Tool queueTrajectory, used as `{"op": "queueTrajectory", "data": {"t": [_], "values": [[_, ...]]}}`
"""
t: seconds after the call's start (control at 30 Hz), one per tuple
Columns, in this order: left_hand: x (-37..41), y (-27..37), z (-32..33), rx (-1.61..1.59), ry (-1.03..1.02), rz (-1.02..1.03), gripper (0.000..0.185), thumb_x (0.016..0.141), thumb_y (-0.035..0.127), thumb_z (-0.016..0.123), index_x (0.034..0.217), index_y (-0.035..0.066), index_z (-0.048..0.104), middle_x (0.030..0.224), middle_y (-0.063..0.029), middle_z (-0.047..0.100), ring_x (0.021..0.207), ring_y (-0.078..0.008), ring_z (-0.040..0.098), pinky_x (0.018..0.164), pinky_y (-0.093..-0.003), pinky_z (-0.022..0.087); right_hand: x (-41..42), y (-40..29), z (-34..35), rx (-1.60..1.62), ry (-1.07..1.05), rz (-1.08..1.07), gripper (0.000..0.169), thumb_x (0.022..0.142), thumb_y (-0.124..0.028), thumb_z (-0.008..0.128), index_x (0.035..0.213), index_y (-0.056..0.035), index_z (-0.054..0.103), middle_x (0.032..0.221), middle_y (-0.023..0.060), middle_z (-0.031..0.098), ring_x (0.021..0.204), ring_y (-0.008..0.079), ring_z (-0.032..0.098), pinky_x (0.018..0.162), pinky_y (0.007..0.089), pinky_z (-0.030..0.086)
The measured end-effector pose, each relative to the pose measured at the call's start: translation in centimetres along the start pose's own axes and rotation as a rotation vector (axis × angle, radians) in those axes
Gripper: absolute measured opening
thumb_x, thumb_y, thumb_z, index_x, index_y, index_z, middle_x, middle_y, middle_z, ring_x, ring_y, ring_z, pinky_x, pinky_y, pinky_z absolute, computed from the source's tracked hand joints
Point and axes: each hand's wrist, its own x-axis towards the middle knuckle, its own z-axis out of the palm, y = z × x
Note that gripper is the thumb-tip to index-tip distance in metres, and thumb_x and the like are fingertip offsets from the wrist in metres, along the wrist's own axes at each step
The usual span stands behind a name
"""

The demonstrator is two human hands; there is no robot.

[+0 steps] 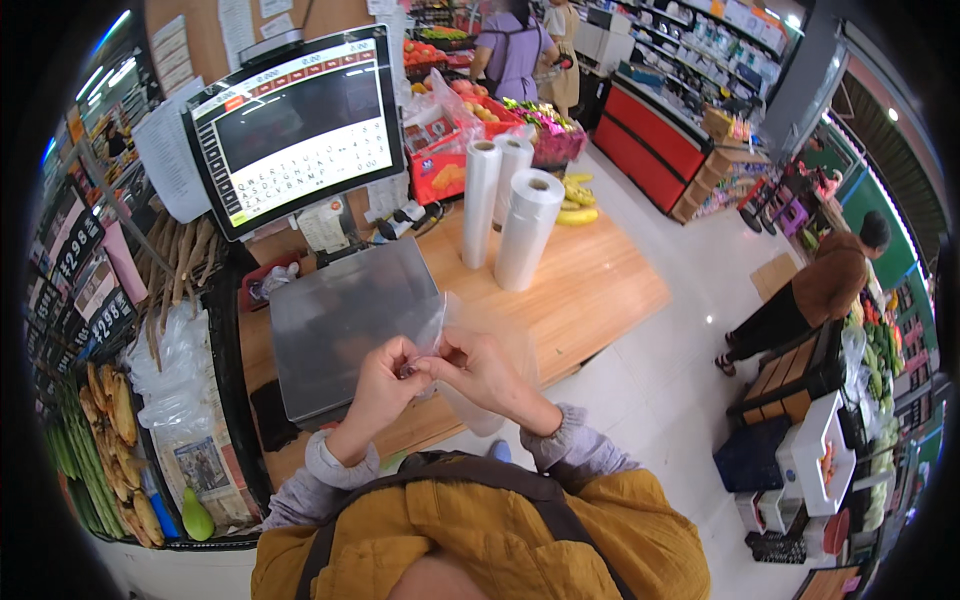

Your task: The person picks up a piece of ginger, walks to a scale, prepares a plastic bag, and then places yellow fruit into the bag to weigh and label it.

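Observation:
A thin clear plastic bag [480, 409] hangs between my hands and droops past the front edge of the wooden counter. My left hand [390, 382] pinches one part of its plastic. Close against it, my right hand [476, 371] grips the film between thumb and fingers. Both hands are over the near right edge of a flat metal scale plate [345, 315], which carries no goods. Behind them several upright rolls of plastic bags, including a thick front roll [529, 232] and a slimmer one [480, 202], stand on the wooden counter [600, 277].
A touchscreen [300, 127] rises behind the scale. Bananas [576, 201] lie past the rolls. At left, a produce bin holds loose plastic bags [172, 375] and a green gourd [197, 514]. One person [825, 277] stands by a vegetable display at right; others are in the background.

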Motion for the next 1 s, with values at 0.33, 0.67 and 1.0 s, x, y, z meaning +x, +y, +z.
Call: {"op": "queueTrajectory", "data": {"t": [0.33,0.67,1.0], "values": [[0.6,0.8,-1.7,-0.634,0.262,-0.371,0.016,0.094,0.014,0.05,0.079,0.01,0.045,0.066,-0.0027,0.057,0.061,-0.0181,0.062,0.061,-0.0294,0.055,0.6,1.9,-3.8,0.886,0.068,0.072,0.007,0.093,-0.013,0.054,0.09,-0.0062,0.053,0.078,-0.0003,0.058,0.074,0.0078,0.058,0.069,0.0249,0.049],[1.7,3.4,-1.4,-0.293,0.254,-0.115,0.019,0.092,0.017,0.058,0.079,0.009,0.047,0.059,0.006,0.041,0.054,-0.0018,0.04,0.047,-0.0195,0.033,0.8,0.1,-5.6,-0.353,0.159,-0.335,0.034,0.078,-0.006,0.072,0.107,-0.0021,0.055,0.08,-0.0011,0.06,0.068,0.0083,0.055,0.061,0.0208,0.044],[-0.1,1.9,-1.4,0.891,0.263,0.206,0.027,0.072,0.01,0.074,0.086,0.004,0.052,0.061,-0.0049,0.048,0.055,-0.0093,0.05,0.05,-0.0291,0.04,2.4,0.7,-7.2,0.649,0.242,-0.065,0.007,0.087,-0.005,0.056,0.094,-0.0035,0.056,0.083,0.0042,0.061,0.075,0.0143,0.061,0.069,0.0303,0.053]]}}
